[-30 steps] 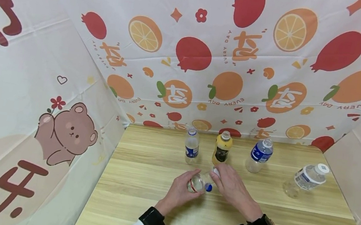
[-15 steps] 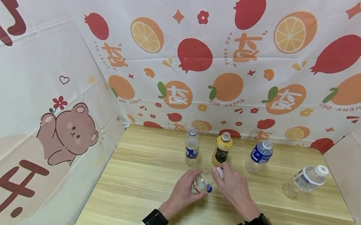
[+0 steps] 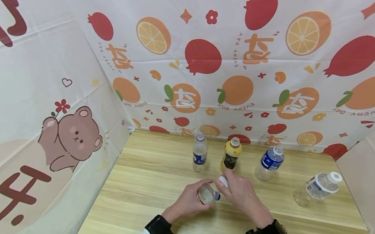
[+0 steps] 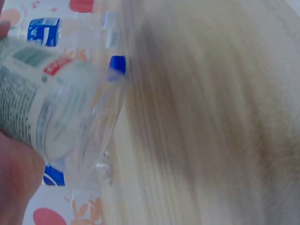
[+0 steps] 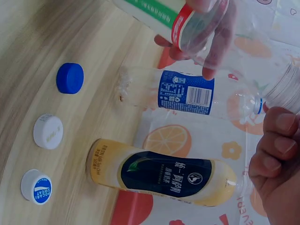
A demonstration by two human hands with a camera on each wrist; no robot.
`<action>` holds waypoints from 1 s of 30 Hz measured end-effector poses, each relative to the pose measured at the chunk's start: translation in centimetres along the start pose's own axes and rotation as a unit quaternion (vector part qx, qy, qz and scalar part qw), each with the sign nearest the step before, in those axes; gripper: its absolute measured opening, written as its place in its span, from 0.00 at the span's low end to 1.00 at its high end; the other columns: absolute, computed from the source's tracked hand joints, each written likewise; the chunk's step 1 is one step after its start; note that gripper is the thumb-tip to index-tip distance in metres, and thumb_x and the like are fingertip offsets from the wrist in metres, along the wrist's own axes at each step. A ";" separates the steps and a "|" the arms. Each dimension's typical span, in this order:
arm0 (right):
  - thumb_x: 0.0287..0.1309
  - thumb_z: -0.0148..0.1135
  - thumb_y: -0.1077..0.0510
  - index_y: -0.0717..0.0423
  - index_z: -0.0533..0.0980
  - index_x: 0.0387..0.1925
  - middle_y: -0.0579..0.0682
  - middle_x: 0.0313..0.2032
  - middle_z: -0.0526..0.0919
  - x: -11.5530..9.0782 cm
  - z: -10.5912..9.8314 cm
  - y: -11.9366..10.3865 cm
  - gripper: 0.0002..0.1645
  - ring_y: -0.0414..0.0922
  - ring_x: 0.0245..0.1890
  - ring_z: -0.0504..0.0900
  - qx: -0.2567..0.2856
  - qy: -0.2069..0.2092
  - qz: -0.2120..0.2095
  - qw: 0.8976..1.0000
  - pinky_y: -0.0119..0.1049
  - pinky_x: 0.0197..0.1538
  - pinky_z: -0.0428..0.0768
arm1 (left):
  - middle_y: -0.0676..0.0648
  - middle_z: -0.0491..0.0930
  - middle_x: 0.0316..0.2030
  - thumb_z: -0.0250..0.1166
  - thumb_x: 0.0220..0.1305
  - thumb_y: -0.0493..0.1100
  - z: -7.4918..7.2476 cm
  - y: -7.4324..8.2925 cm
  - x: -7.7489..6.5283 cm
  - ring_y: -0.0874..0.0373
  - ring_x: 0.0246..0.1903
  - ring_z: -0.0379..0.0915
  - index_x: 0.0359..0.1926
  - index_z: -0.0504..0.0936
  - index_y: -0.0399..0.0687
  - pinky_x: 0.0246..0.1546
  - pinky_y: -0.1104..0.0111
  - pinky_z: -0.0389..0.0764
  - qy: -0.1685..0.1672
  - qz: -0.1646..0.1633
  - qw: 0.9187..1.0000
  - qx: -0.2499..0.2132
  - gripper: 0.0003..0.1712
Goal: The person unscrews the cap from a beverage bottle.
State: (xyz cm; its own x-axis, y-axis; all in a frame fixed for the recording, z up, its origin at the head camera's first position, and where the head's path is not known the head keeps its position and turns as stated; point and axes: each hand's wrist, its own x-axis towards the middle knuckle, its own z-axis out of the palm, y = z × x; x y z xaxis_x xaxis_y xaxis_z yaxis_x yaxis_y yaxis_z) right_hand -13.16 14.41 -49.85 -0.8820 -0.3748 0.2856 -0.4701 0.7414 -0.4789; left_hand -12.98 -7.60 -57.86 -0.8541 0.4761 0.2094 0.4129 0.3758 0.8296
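Note:
My left hand (image 3: pixel 187 201) grips a clear plastic bottle (image 3: pixel 207 194), fingers curled round its body. Its white label with green and red bands shows in the right wrist view. My right hand (image 3: pixel 242 195) pinches a white cap (image 3: pixel 224 181) between thumb and fingers at the bottle's neck end. Clear screw threads (image 5: pixel 287 89) show beside the curled right fingers; whether the cap touches them is cut off by the frame. On the table close by lie a blue cap (image 5: pixel 70 78), a white cap (image 5: pixel 48 131) and a Pocari Sweat cap (image 5: pixel 36 187).
Behind the hands, along the back of the wooden table (image 3: pixel 155 152), stand a blue-labelled bottle (image 3: pixel 199 153), a yellow bottle (image 3: pixel 231 153) and another blue-labelled bottle (image 3: pixel 269 163). A white-capped bottle (image 3: pixel 319 188) stands at the right. Printed cloth hangs behind.
The right hand and its white cap have shifted slightly left and toward the person over the last half second. The left hand has turned the bottle a little. The standing bottles keep their places.

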 end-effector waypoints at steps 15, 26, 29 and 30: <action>0.73 0.60 0.44 0.57 0.76 0.59 0.47 0.44 0.84 -0.4 0.2 1.0 0.24 0.38 0.36 0.79 0.044 0.006 0.030 0.999 0.34 0.35 0.80 | 0.46 0.81 0.54 0.81 0.53 0.46 0.0 0.0 0.7 0.59 0.51 0.79 0.67 0.72 0.43 0.52 0.66 0.82 0.005 -0.004 0.998 0.057 0.43; 0.70 0.63 0.39 0.58 0.77 0.60 0.48 0.44 0.84 -0.6 0.7 0.9 0.31 0.45 0.41 0.82 0.053 0.027 0.077 0.995 0.40 0.41 0.82 | 0.45 0.82 0.52 0.84 0.47 0.47 0.3 0.3 1.1 0.53 0.49 0.79 0.64 0.74 0.41 0.51 0.56 0.82 0.096 0.013 0.975 0.199 0.45; 0.69 0.66 0.42 0.58 0.78 0.59 0.48 0.45 0.84 -0.6 0.8 0.8 0.29 0.48 0.43 0.83 0.055 0.042 0.069 0.995 0.43 0.43 0.83 | 0.45 0.82 0.52 0.85 0.47 0.47 0.4 0.4 1.2 0.52 0.49 0.79 0.65 0.73 0.42 0.51 0.57 0.82 0.095 0.011 0.975 0.201 0.45; 0.68 0.67 0.43 0.58 0.78 0.58 0.48 0.45 0.84 -0.6 0.8 0.8 0.28 0.48 0.43 0.84 0.055 0.047 0.067 0.995 0.43 0.43 0.83 | 0.45 0.82 0.52 0.85 0.47 0.47 0.4 0.4 1.3 0.52 0.49 0.79 0.65 0.73 0.42 0.51 0.57 0.82 0.094 0.012 0.975 0.201 0.45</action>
State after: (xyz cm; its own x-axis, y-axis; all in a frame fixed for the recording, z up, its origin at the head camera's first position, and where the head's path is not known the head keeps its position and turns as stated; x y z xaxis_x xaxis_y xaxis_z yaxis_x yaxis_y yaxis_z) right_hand -13.03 14.78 -51.05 -0.9322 -0.2200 0.2873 -0.3545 0.7143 -0.6034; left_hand -13.78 -6.56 -57.47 -0.8703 0.3482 0.3485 0.4913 0.6658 0.5616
